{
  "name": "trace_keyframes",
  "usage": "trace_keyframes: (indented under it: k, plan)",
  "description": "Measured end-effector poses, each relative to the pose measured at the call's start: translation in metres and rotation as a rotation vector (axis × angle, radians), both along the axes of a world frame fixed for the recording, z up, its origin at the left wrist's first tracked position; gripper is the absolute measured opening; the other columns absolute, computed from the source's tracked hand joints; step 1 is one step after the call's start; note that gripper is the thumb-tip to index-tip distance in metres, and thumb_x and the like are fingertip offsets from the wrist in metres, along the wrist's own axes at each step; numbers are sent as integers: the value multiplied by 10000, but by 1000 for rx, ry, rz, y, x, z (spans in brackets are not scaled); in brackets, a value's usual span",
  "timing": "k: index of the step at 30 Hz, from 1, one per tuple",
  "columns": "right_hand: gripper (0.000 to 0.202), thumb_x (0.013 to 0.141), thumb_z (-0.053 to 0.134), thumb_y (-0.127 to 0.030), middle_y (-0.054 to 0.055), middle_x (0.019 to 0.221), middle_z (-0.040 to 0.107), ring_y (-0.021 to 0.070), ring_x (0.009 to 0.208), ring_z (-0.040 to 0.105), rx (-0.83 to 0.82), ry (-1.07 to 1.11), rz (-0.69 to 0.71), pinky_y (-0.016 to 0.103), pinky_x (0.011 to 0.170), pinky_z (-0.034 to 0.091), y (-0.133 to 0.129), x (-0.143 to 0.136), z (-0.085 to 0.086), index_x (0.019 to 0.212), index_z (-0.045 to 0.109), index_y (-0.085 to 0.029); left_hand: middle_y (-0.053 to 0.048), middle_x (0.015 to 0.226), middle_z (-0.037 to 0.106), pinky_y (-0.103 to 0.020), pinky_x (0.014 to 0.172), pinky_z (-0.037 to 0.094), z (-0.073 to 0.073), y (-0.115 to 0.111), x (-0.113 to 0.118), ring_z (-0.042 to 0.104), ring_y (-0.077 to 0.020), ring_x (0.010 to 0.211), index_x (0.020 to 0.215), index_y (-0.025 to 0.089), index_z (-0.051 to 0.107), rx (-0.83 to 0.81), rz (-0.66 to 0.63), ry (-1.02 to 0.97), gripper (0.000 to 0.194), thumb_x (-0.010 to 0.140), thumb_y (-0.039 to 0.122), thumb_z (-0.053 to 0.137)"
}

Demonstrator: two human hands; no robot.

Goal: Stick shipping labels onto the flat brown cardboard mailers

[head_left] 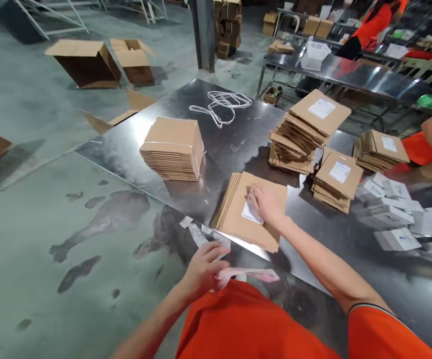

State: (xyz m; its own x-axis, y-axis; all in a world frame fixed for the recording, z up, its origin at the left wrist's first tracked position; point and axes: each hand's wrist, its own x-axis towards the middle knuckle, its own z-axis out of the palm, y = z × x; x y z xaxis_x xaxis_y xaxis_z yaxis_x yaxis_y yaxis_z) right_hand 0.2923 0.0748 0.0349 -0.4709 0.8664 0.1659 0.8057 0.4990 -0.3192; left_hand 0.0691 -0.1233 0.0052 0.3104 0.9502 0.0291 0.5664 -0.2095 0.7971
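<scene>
white label (252, 214) under half-curled right grip (267, 203)

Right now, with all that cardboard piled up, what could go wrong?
The flat cardboard stack under the right hand sits at the edge of the table, so a hard push might slide some onto the floor. The tallest cardboard pile looks crooked, so a bump could topple it. And the label might wrinkle if the fingers drag across it.
</scene>
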Motion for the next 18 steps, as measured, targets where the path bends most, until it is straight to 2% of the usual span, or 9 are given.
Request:
trace_keyframes:
  k: [2, 4, 6, 8, 9, 13, 14, 17, 18]
  plan:
    - [500, 990, 404, -328, 222, 1494, 426, 342, 1424, 328, -1, -2, -54, 541, 1175, 234, -12, -12, -11, 1409, 447, -58, -109, 1386, 599, -533, 1146, 297, 2, 25, 9, 456, -328, 1337, 699, 163, 722, 291, -159, 183, 246, 774, 73, 506]
    - [581, 973, 447, -353, 240, 1551, 329, 366, 1472, 230, -12, -12, -56, 589, 1194, 137, -28, -20, -20, 1463, 377, -49, -140, 1473, 512, -559, 1170, 249, -6, 44, 15, 392, -344, 1397, 670, 135, 693, 423, -212, 298, 271, 778, 35, 465]
    - [594, 972, 448, -358, 195, 1575, 304, 330, 1491, 199, -26, -21, 69, 561, 1215, 92, -40, -22, -25, 1496, 346, -97, -165, 1473, 506, -573, 1166, 270, -21, 51, 18, 393, -358, 1400, 654, 132, 675, 499, -215, 339, 236, 773, 40, 493]
    - [549, 985, 420, -347, 140, 1577, 326, 310, 1492, 204, -41, -34, 195, 551, 1218, 90, -38, -16, -23, 1495, 368, -153, -176, 1477, 498, -590, 1156, 295, -33, 49, 19, 389, -371, 1403, 642, 137, 664, 540, -200, 347, 202, 763, 45, 532]
    - [524, 990, 406, -338, 130, 1571, 343, 321, 1487, 217, -47, -44, 187, 571, 1207, 98, -32, -11, -20, 1484, 392, -164, -177, 1484, 490, -593, 1153, 306, -37, 47, 19, 385, -368, 1408, 646, 139, 664, 543, -195, 351, 195, 763, 43, 542]
    - [526, 963, 474, -340, 182, 1552, 359, 401, 1459, 251, -16, -47, -83, 656, 1160, 122, -17, 11, -10, 1445, 456, -132, -166, 1461, 520, -598, 1140, 339, -36, 41, 18, 412, -338, 1399, 635, 154, 653, 555, -169, 371, 208, 766, 38, 541]
    - [537, 942, 517, -352, 175, 1547, 372, 396, 1456, 261, -6, -29, -57, 654, 1164, 125, -24, 15, -10, 1438, 468, -152, -157, 1448, 538, -588, 1140, 347, -34, 41, 17, 428, -328, 1390, 641, 159, 657, 558, -158, 383, 211, 766, 39, 537]
    - [516, 900, 587, -392, 99, 1510, 453, 347, 1438, 324, -6, 42, 171, 644, 1179, 136, -62, 27, -17, 1397, 514, -275, -127, 1386, 603, -547, 1134, 378, -32, 42, 15, 498, -303, 1337, 684, 177, 689, 575, -124, 391, 220, 755, 41, 532]
    - [504, 898, 584, -407, 99, 1494, 474, 345, 1424, 348, 2, 76, 130, 645, 1173, 159, -74, 33, -21, 1383, 524, -281, -118, 1368, 620, -532, 1130, 390, -32, 43, 14, 519, -296, 1317, 701, 182, 703, 576, -114, 378, 225, 746, 39, 535]
